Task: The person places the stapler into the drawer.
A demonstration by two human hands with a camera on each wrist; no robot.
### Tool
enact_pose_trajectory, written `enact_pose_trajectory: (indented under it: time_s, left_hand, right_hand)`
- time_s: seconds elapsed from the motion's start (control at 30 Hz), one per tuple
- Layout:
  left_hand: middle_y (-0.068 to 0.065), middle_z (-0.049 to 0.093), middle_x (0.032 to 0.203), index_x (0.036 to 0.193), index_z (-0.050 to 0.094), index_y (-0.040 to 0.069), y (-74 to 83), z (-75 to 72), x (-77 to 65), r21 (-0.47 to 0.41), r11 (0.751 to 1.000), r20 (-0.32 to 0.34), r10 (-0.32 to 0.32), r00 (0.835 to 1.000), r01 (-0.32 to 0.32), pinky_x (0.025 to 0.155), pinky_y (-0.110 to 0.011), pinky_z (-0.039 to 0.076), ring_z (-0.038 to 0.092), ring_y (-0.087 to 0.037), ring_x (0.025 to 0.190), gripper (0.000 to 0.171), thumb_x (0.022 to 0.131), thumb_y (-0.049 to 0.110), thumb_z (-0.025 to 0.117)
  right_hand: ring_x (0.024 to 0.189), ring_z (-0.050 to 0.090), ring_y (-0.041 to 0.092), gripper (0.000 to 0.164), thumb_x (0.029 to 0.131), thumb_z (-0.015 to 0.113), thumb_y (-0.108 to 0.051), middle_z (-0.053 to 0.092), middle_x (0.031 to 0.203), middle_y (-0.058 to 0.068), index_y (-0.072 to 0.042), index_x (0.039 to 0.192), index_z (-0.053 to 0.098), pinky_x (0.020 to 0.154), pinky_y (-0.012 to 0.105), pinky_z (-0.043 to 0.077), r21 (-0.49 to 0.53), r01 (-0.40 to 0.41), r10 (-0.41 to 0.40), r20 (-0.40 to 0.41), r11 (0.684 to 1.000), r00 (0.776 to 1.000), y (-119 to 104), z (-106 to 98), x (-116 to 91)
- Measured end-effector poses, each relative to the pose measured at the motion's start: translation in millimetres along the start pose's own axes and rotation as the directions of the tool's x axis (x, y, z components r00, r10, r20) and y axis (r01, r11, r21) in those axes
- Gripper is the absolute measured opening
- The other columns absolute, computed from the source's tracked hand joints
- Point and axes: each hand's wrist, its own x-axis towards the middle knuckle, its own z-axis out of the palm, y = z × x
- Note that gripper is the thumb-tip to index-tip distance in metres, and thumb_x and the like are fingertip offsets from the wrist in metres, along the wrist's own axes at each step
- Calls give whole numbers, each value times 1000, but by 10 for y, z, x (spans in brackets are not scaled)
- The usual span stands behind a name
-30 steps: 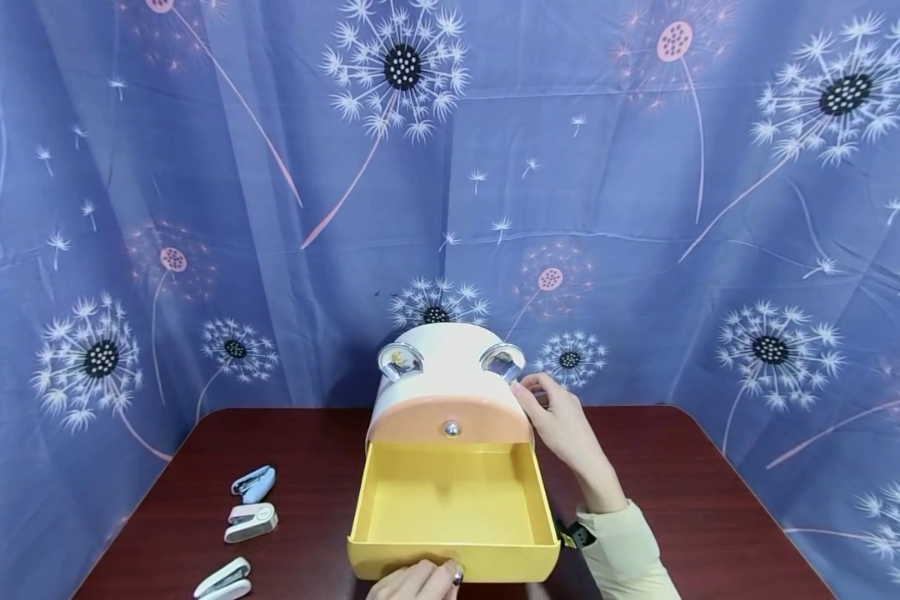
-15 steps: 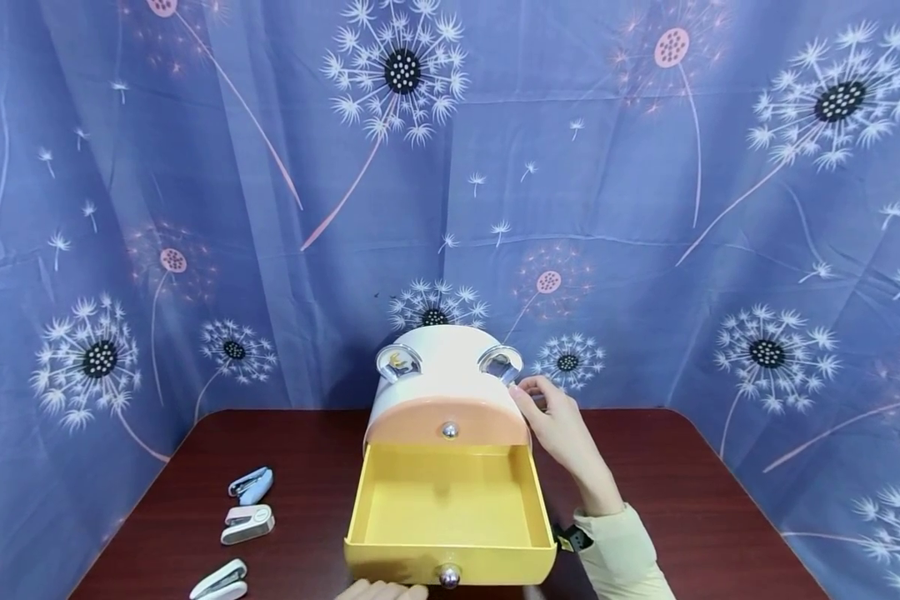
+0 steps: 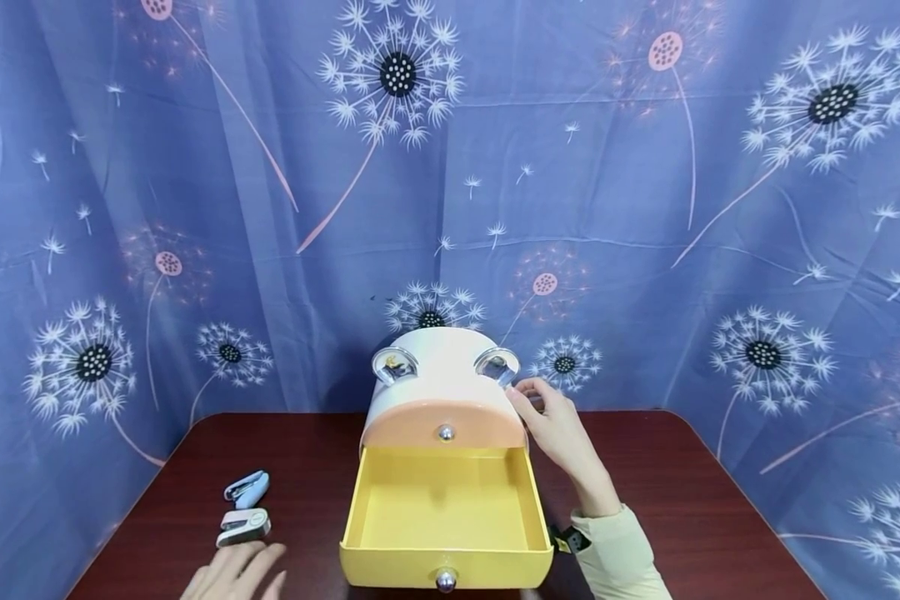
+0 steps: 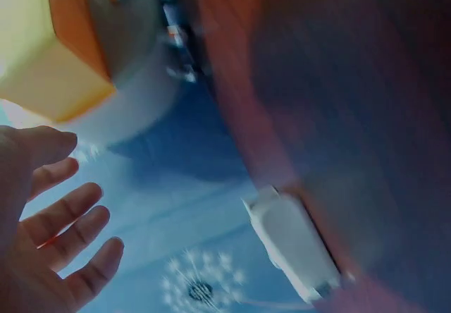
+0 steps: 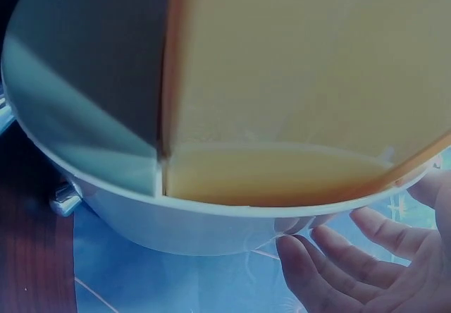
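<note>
A white rounded cabinet stands at the back of the table, its yellow drawer pulled far out and bare inside. My right hand rests against the cabinet's right side, fingers loosely bent along the white rim in the right wrist view. My left hand hovers over the table's front left with fingers apart and nothing in them. Just beyond it lie a white-and-pink stapler and a light blue stapler. The left wrist view, blurred, shows a white stapler apart from the fingers.
Above the yellow drawer is a closed peach drawer with a silver knob. Two silver-rimmed round pieces stick out from the cabinet's top. A patterned blue curtain hangs behind the dark red table.
My left hand has let go of the yellow drawer's knob and moved left to the staplers, covering the nearest white one in the head view. My right hand has stayed on the cabinet's side.
</note>
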Motion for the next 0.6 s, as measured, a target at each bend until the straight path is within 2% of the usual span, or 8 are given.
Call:
enact_pose_trajectory:
  time_s: [0.03,0.1,0.17,0.27,0.33,0.5,0.57,0.6]
  left_hand:
    - [0,61,90,96,69,16,-46,-32,-20,12,999,39,-35,999,34,54,-39,41,56,-20,80,56,102,54,29]
    - [-2,62,92,98,69,15,-123,-80,-39,22,996,111,-84,990,82,54,-40,41,57,-23,80,39,97,50,51]
    - [-4,61,92,98,69,15,-199,-107,-59,41,992,179,-125,976,119,53,-41,42,57,-25,79,30,85,42,71]
    - [-3,61,93,99,70,15,-296,-134,-75,73,982,279,-190,941,177,52,-42,42,57,-27,80,43,61,25,87]
    - [-4,60,96,102,70,15,-363,-153,-88,101,968,356,-249,901,228,54,-46,44,57,-29,83,44,64,27,88]
    - [-8,60,102,112,68,13,-522,-189,-100,158,932,538,-359,763,327,60,-53,47,57,-33,90,45,75,36,83]
    - [-8,60,104,115,67,12,-553,-190,-102,171,922,575,-379,725,347,63,-54,47,57,-33,92,47,77,38,81]
    - [-8,60,105,115,67,12,-560,-189,-105,174,920,585,-384,714,352,63,-54,47,57,-33,92,48,78,38,80]
  right_hand:
    - [93,66,18,36,97,56,-49,67,103,3,-17,110,64,75,37,53,2,-2,2,1,1000,1000,-3,-1,-1]
    - [94,66,19,36,97,55,-49,67,104,3,-17,110,64,76,38,53,2,-2,2,3,1000,1000,-8,0,-3]
    - [94,66,19,35,97,56,-49,67,104,3,-17,110,64,77,39,53,2,-5,5,5,1000,1000,-6,1,-5]
    - [94,66,20,33,98,56,-47,67,104,4,-17,110,64,77,39,53,-3,-1,1,-1,1000,1000,-10,-2,-5]
    - [94,66,20,32,98,56,-45,67,103,4,-17,110,64,77,39,53,-4,0,0,-6,1000,1000,-11,-1,-7]
    - [94,65,20,31,98,56,-44,67,103,4,-17,111,64,77,39,53,-3,-13,13,-8,1000,1000,-5,9,-18]
    - [94,65,21,32,98,56,-45,67,103,4,-17,111,65,78,40,53,-2,-16,16,-10,1000,1000,1,13,-23]
    - [94,66,21,33,98,56,-46,67,103,5,-16,111,65,78,40,53,-1,-17,17,-11,1000,1000,2,13,-26]
